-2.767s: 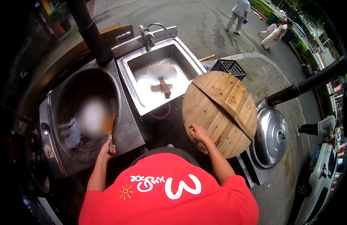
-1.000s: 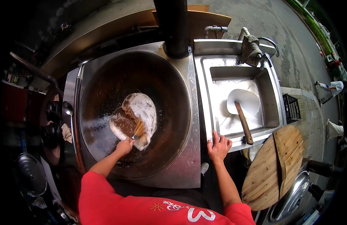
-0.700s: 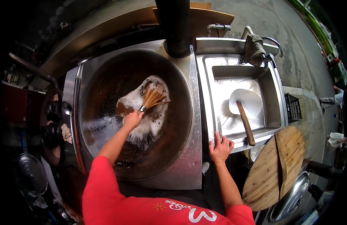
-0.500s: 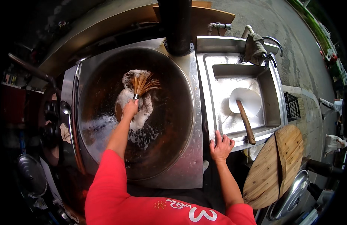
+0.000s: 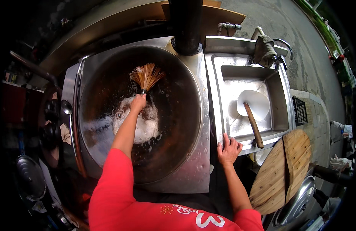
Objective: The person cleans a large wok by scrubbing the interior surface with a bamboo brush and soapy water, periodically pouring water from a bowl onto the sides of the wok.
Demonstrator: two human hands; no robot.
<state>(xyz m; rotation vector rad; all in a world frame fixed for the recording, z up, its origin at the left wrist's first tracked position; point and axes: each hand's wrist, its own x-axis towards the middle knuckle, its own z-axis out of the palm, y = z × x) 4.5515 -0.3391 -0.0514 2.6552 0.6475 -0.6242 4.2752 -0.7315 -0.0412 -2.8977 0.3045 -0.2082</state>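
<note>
My left hand [image 5: 138, 103] is closed round the short handle of a bamboo wok brush [image 5: 148, 76], whose bristles fan out against the far inner side of a large dark wok [image 5: 174, 131]. Foamy, dirty water [image 5: 144, 129] lies in the bottom of the wok, beneath my left wrist. At the near left corner of the steel sink [image 5: 245, 69], my right hand [image 5: 228, 151] rests on the rim with its fingers apart, holding nothing. A broad white scoop [image 5: 259, 101] with a wooden handle [image 5: 253, 125] leans in the sink, the handle's end over the near rim.
A black pipe [image 5: 187, 29] rises behind the wok. The tap [image 5: 276, 59] has a grey cloth [image 5: 264, 50] draped on it. Right of me lie a round wooden lid [image 5: 270, 181] and a metal lid [image 5: 297, 204]. A long-handled ladle [image 5: 67, 107] lies along the wok's left.
The brush has moved away from me, out of the foam and up the wok's far side. The foam has slid back to the wok's bottom. My right hand stays on the sink rim.
</note>
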